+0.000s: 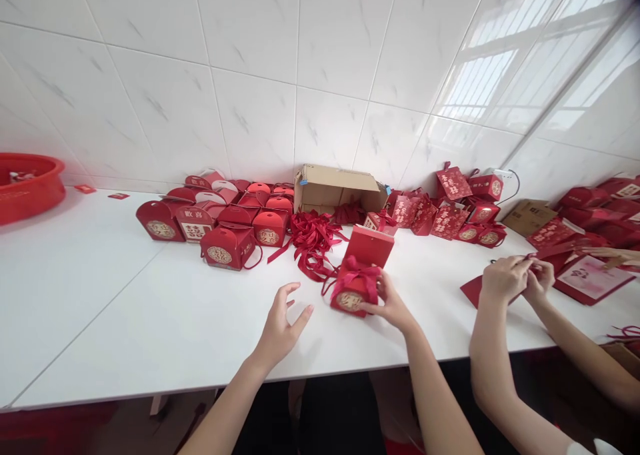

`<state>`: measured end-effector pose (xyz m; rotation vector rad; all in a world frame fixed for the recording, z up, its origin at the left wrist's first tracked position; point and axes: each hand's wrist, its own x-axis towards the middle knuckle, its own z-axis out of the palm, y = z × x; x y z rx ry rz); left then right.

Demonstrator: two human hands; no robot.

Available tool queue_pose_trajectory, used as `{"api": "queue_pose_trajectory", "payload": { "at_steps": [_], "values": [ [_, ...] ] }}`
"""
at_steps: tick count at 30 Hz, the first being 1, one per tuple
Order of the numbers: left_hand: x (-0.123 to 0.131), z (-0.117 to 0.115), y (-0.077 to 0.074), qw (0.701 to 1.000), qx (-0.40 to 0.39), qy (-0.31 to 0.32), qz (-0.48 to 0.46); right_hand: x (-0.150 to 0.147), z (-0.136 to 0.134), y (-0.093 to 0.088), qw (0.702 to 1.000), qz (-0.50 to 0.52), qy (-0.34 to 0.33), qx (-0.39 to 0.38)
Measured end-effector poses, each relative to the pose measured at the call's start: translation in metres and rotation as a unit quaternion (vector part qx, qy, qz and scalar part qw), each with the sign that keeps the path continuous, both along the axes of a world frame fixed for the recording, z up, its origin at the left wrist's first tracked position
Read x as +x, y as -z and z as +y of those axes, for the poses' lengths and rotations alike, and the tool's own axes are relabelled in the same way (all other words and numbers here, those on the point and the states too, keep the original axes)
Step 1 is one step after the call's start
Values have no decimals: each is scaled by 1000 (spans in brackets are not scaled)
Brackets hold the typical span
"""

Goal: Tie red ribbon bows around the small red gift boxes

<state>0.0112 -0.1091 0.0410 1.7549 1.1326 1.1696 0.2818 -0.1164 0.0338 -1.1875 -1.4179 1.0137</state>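
Note:
My right hand (390, 303) holds the right side of a small red gift box (349, 300) that has a gold emblem and a pink-red ribbon bow (359, 280). Right behind this box stands an open red box (367, 247) with its lid up. My left hand (284, 325) is over the white table, left of the box, with fingers apart and nothing in it. A heap of red ribbons (314, 235) lies behind, in front of a cardboard box (340, 187). One red box with a cord (227, 247) sits nearer than the other boxes to the left.
Rows of red boxes (163, 220) stand along the wall at left, and red bags (450, 220) at right. A red basin (30, 192) is far left. Close on my right, another person's hands (515, 278) work on a red item; a further hand (613, 256) shows beyond.

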Motion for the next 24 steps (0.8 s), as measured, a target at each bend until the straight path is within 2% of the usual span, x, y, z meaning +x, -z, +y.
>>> {"api": "queue_pose_trajectory", "payload": {
  "at_steps": [5, 7, 8, 12, 17, 19, 21, 24],
  "values": [
    [-24, -13, 24, 993, -11, -28, 114, 46, 13, 12, 981, 18, 194, 8],
    [-30, -19, 31, 988, -17, -35, 152, 51, 12, 14, 971, 18, 238, 15],
    [-32, -22, 34, 985, -15, -34, 169, 51, 11, 13, 971, 18, 239, 14],
    [-31, -27, 38, 977, 23, -11, 212, 22, 7, 7, 991, 14, 136, 3],
    [-29, -24, 42, 967, 58, -6, 248, -55, 6, -5, 999, 4, 16, 34],
    [-30, -22, 45, 966, 64, -18, 250, -74, 0, -12, 997, -17, -45, 56],
    [-31, -22, 47, 966, 64, -23, 251, -76, -9, -19, 996, -16, -63, 63],
    [-34, -22, 49, 963, 57, -16, 262, -50, -23, -26, 998, 22, -12, 55]
  ]
}}
